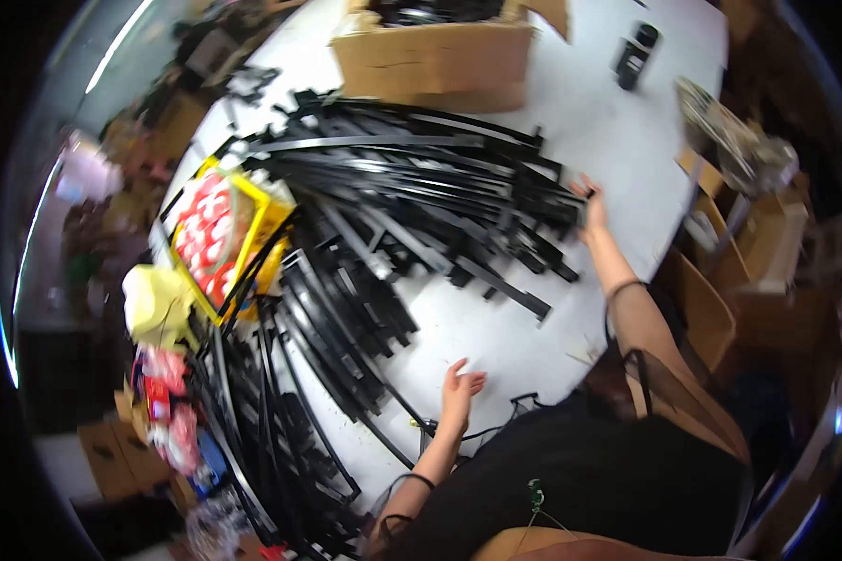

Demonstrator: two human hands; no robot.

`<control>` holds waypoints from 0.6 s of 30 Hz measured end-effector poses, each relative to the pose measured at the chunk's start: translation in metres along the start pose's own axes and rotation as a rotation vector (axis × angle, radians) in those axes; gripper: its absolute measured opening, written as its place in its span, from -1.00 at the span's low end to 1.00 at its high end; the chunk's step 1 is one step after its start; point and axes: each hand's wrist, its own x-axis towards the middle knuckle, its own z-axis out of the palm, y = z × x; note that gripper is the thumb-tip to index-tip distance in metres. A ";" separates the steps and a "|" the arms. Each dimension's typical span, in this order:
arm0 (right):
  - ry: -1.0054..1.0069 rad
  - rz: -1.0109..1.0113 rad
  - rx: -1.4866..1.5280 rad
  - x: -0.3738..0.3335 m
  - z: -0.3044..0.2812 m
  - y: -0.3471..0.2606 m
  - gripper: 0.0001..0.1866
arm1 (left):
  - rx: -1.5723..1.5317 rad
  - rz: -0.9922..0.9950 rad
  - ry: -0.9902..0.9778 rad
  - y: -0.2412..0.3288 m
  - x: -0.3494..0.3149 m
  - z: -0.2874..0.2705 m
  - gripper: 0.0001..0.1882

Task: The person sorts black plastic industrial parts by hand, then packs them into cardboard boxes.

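Long black strips [421, 178], flat and thin like plastic or metal bands, lie in a fanned heap across the white table. At the right ends of that heap is my right hand [593, 209], its fingers bent around the end of a black strip; motion blur softens the grip. My left hand [458, 396] hovers near the front edge of the table with fingers apart, holding nothing. To its left, a second group of curved black strips [332, 323] rests in a row, and more black strips [271, 430] pile up at the lower left.
A yellow crate [273, 234] with red-and-white packs stands left of the strips. An open cardboard box [432, 65] sits at the back, a black bottle [636, 58] at the back right. Cardboard cartons [753, 238] flank the table's right side. A pale yellow bag [156, 304] is at left.
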 end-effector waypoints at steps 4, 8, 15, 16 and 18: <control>0.015 0.129 -0.024 0.023 -0.046 -0.009 -0.33 | 0.199 0.079 -0.163 0.021 0.041 0.040 -0.55; 0.483 -0.682 -0.892 0.065 -0.072 -0.075 -0.64 | 0.449 0.241 -0.337 0.060 0.027 0.053 -0.65; -0.261 -1.649 -1.275 -0.029 0.209 -0.212 -0.29 | 0.453 0.154 -0.262 0.025 0.024 0.023 -0.72; -0.325 -1.727 -1.338 -0.016 0.229 -0.221 -0.23 | 0.461 0.131 -0.266 0.027 0.019 0.027 -0.72; -0.376 -1.578 -1.578 0.026 0.251 -0.227 -0.28 | 0.488 0.153 -0.302 0.039 0.011 0.033 -0.72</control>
